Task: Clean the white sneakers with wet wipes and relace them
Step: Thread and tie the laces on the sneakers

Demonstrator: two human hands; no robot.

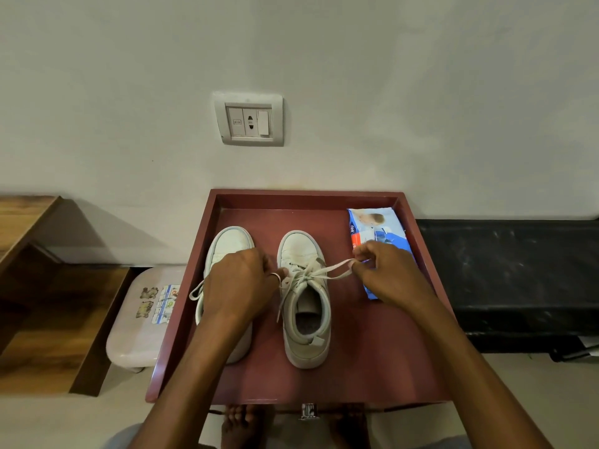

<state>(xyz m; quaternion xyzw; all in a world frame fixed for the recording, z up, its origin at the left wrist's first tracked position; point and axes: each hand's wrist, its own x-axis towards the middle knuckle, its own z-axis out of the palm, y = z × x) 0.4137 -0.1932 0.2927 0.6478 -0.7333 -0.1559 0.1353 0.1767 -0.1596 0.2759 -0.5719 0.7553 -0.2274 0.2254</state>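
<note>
Left hand [238, 283] hides left sneaker's [231, 244] laces.

My one head camera looks forward and down, close over the desk [372, 367]; the wall [324, 59] fills twelve o'clock, and my feet [241, 422] show at six.

Prob. home rm: wall socket [249, 119], plastic stool [142, 319], wood furniture [39, 286].
</note>
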